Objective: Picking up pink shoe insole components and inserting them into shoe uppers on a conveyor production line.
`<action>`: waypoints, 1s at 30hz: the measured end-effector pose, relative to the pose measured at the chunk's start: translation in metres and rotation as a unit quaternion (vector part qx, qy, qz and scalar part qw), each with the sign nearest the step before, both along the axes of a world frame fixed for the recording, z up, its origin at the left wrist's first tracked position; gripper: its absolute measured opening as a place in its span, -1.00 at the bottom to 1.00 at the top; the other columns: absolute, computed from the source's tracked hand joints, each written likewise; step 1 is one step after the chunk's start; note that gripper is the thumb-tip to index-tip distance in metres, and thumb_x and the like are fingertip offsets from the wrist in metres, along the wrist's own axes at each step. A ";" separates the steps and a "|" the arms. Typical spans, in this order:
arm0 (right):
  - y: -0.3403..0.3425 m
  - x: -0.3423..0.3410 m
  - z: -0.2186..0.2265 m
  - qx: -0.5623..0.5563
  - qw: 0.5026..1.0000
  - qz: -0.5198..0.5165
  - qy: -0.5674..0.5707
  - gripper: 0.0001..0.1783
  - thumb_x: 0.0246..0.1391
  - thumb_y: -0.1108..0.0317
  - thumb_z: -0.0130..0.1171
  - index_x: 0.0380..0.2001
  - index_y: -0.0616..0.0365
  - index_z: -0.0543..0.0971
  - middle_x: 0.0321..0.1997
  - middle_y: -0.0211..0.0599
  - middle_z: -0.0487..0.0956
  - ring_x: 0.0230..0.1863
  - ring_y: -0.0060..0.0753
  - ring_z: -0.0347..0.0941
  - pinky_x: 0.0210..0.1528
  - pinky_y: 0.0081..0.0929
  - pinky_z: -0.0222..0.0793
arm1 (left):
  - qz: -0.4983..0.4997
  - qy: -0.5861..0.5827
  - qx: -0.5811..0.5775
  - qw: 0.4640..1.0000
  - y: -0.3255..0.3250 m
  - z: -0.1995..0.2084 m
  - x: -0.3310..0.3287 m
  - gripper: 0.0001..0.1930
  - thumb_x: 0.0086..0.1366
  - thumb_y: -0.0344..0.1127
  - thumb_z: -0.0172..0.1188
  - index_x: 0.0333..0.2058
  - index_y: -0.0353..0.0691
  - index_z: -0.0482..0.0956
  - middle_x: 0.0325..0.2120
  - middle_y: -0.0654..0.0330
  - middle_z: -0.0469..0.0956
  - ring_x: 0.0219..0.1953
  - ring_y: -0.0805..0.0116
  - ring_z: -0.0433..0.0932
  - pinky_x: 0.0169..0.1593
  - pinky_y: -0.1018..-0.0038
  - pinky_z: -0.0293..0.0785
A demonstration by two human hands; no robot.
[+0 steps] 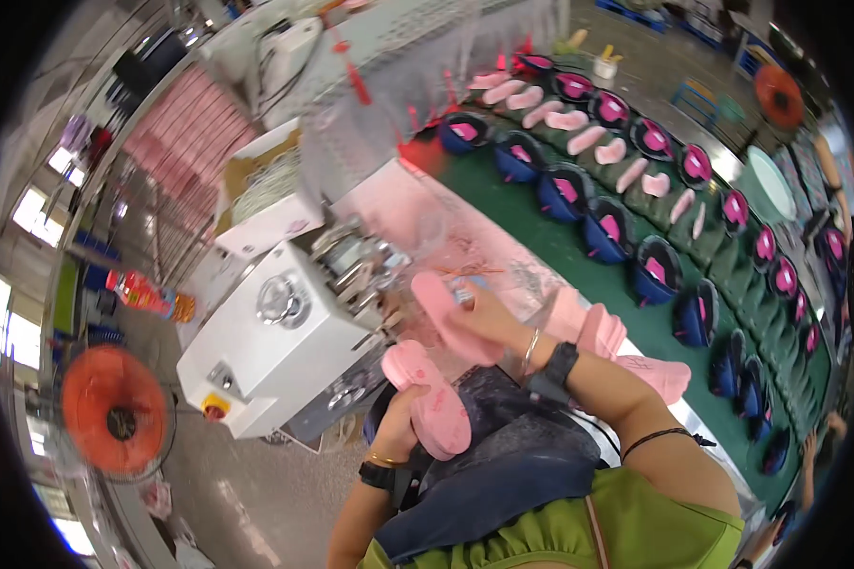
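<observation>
Above my lap, my left hand [400, 429] is wrapped round a thick pink shoe sole [438, 414] with darker pink spots on its face. Slightly farther away and to the right, my right hand [489, 315] grips a second pink sole [435, 302], a plain one, tilted lengthwise. The two soles are close together but look apart. Just beyond them stands a white machine [289, 327] with a round dial and a metal working head [356, 275]. Pink dust and scraps cover the worktable [403, 204] behind it.
A green conveyor [588, 275] on the right carries rows of dark blue shoe uppers [609, 232] and pink soles [586, 139]. Pink pieces [588, 327] lie beside my right forearm. An orange fan [119, 408] stands left, near a bottle [147, 294] and a box of strings [266, 190]. Co-workers' arms show far right.
</observation>
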State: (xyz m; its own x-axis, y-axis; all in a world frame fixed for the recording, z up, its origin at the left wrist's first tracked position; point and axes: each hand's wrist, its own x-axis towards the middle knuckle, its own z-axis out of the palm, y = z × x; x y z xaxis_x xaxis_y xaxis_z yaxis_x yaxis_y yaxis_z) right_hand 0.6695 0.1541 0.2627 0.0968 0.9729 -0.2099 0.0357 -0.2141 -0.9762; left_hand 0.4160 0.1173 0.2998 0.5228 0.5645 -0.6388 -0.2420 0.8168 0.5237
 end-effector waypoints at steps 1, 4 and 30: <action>0.023 -0.003 0.002 0.036 0.996 0.002 -0.076 -0.38 0.03 0.20 0.21 0.16 0.18 0.40 -0.32 0.06 0.66 -0.28 0.11 0.59 -0.20 -0.17 0.49 | -0.003 -0.023 -0.014 1.000 -0.003 0.002 -0.007 -0.61 0.28 -0.34 0.08 0.05 -0.39 0.47 -0.09 0.02 0.61 0.00 0.10 0.60 0.12 0.24 0.51; 0.091 -0.006 -0.018 0.117 0.966 -0.022 -0.230 -0.33 0.04 0.19 0.23 0.17 0.28 0.35 -0.30 0.15 0.64 -0.25 0.18 0.59 -0.18 -0.09 0.49 | -0.004 -0.059 -0.029 0.998 -0.005 0.005 -0.011 -0.60 0.27 -0.32 0.06 0.05 -0.41 0.46 -0.06 -0.02 0.60 0.01 0.08 0.59 0.15 0.24 0.50; 0.159 0.000 0.020 -0.019 0.985 -0.154 -0.075 -0.65 0.19 0.18 0.15 -0.23 0.33 0.59 -0.44 -0.09 0.65 -0.46 -0.16 0.62 -0.34 -0.24 0.49 | 0.053 0.065 0.033 0.996 -0.027 0.000 -0.044 -0.67 0.37 -0.31 0.08 0.04 -0.32 0.47 -0.09 0.17 0.57 -0.07 0.27 0.59 0.06 0.34 0.54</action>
